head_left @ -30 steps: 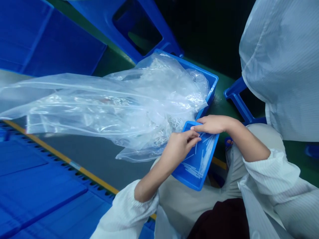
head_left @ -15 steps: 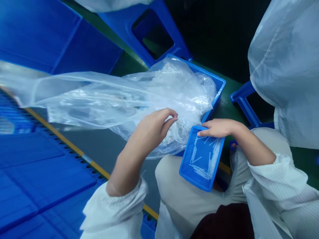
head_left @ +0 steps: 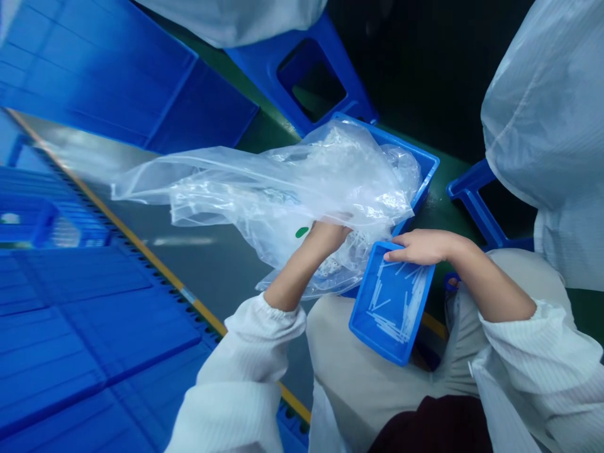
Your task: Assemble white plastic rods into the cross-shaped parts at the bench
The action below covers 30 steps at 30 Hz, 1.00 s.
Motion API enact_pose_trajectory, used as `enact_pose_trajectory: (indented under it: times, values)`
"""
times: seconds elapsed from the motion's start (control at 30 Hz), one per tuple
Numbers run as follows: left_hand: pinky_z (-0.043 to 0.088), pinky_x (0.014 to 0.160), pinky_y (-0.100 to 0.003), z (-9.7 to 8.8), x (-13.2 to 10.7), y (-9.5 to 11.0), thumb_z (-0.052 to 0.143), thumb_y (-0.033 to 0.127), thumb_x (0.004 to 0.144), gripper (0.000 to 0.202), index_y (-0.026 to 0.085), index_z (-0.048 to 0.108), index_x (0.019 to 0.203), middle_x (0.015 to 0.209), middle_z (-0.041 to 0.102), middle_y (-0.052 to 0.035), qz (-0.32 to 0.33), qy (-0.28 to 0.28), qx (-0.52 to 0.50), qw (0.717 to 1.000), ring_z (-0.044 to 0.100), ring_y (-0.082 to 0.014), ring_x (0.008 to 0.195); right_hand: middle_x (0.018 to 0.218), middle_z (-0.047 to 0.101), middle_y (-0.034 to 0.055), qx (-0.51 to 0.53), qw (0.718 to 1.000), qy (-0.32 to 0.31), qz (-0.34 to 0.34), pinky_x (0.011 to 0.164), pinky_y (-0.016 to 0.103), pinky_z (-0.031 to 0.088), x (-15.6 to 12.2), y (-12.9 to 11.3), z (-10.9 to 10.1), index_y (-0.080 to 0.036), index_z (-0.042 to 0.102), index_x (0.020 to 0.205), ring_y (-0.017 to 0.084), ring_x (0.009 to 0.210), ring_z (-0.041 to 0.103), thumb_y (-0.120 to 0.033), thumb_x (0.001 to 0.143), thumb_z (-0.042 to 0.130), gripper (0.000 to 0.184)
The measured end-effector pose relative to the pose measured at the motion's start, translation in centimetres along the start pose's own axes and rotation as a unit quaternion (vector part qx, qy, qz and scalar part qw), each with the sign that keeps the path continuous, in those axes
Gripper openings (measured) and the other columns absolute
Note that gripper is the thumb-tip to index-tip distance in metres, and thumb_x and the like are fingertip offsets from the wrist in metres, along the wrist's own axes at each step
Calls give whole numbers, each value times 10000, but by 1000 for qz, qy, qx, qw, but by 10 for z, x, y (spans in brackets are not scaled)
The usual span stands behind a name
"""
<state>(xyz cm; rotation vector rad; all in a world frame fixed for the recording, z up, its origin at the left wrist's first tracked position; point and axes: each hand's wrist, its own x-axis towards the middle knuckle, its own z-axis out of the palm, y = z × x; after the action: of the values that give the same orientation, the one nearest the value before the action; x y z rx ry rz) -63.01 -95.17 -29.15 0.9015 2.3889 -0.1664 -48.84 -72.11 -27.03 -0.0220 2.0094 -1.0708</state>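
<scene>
Head view: the right hand [head_left: 418, 247] is the nearer to the shallow blue tray [head_left: 359, 327] of white rods [head_left: 394, 308], fingers pressed together across its rim — the left hand [head_left: 328, 238] sits under the clear plastic bag [head_left: 264, 201] (fingers hidden, grip cannot be told).

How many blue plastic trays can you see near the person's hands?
2: a small shallow blue plastic tray under the right hand, and a larger blue plastic tray beneath a clear plastic bag. The bag may hide more.

A small tray [head_left: 361, 330] sits on the lap [head_left: 349, 358] at lower right of the frame, with thin strips [head_left: 394, 308] in it. Beyond it, a bag [head_left: 283, 201] lies over a crate [head_left: 419, 165], with a stool [head_left: 259, 66] behind that.
</scene>
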Motion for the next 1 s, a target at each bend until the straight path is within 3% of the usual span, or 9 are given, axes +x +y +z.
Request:
enact_pose_trajectory:
  times: [0.1, 0.2, 0.37, 0.4, 0.5, 0.6, 0.77, 0.87, 1.0]
  values:
    - [543, 1098, -400, -15, -5, 0, 492, 78, 997, 529, 184, 588, 1506, 1437, 711, -156, -32, -15, -9, 999, 671, -314, 1349, 1326, 767, 145, 11, 1000, -15, 3, 905, 416, 554, 0, 0, 0, -196, 759, 1293, 361, 1113, 739, -711, 989, 549, 633]
    - [520, 1141, -401, -36, -18, 4, 492, 101, 1016, 521, 174, 573, 1525, 1519, 657, -157, -41, -31, -33, 998, 647, -307, 1387, 1334, 760, 140, 12, 1000, -16, 7, 903, 402, 545, -1, 0, 0, -199, 750, 1294, 354, 1124, 731, -708, 990, 542, 628]
    - [540, 1093, -340, -93, -70, 14, 573, 439, 1067, 397, 271, 699, 1404, 1460, 717, -71, 209, -175, -154, 950, 693, -271, 1316, 1251, 782, 129, 2, 1000, -9, -7, 881, 380, 536, -4, 0, 0, -221, 768, 1235, 350, 1086, 741, -716, 978, 539, 603]
    - [557, 1049, -330, -105, -81, 16, 554, 462, 1075, 399, 292, 700, 1405, 1422, 738, -61, 223, -169, -163, 946, 718, -262, 1265, 1259, 780, 128, 1, 1000, -8, -9, 887, 381, 534, -5, 0, 0, -225, 765, 1238, 351, 1095, 738, -716, 980, 534, 601]
    - [583, 943, -370, -137, -102, 20, 441, 456, 1117, 447, 277, 652, 1468, 1295, 783, -85, 92, -3, -100, 991, 755, -284, 1132, 1291, 772, 129, 2, 1000, -10, -11, 901, 388, 535, -7, -1, -1, -227, 755, 1246, 357, 1132, 728, -710, 984, 529, 593]
    - [571, 930, -432, -156, -98, 23, 407, 385, 1124, 462, 210, 621, 1494, 1271, 763, -148, -67, 150, 45, 985, 735, -338, 1124, 1293, 774, 127, 6, 1000, -10, -14, 918, 386, 537, -10, -4, -2, -225, 752, 1255, 357, 1155, 723, -690, 995, 520, 581]
    - [552, 859, -398, -156, -68, 34, 414, 104, 1036, 396, 106, 789, 1162, 1140, 734, -208, -48, 74, 205, 975, 694, -333, 1065, 1275, 781, 130, 8, 1000, 2, -16, 944, 393, 536, -13, -7, -2, -222, 761, 1265, 354, 1154, 725, -676, 994, 534, 575]
    - [538, 783, -392, -141, -51, 42, 427, 34, 965, 392, 55, 815, 1020, 1149, 720, -277, -104, 87, 257, 957, 644, -394, 1129, 1242, 791, 123, 11, 1000, 10, -17, 939, 386, 535, -13, -6, -1, -229, 765, 1269, 343, 1127, 736, -665, 993, 546, 561]
    - [533, 949, -431, -124, -28, 40, 450, 22, 961, 391, 81, 824, 1056, 1175, 752, -258, -36, 11, 254, 967, 633, -385, 1241, 1218, 796, 131, 9, 1000, 9, -21, 914, 380, 540, -13, -7, -1, -213, 769, 1255, 345, 1108, 744, -662, 993, 552, 564]
